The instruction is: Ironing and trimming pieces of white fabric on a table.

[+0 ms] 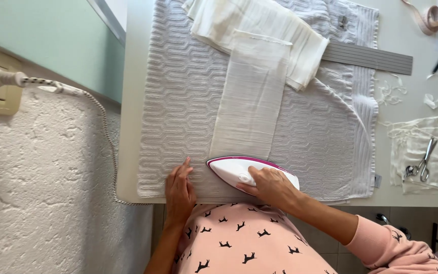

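Right hand (269, 185) wrapped around handle of white-and-magenta steam iron (244, 170), iron sitting on near end of long white gauzy fabric strip (249, 106). Left hand (179, 190) flat, fingers together, pressing white ribbed towel (178, 101) just left of iron. Strip runs away toward folded white cloth (275, 35). Grey ruler (371, 57) behind; metal scissors (423, 161) well right on table.
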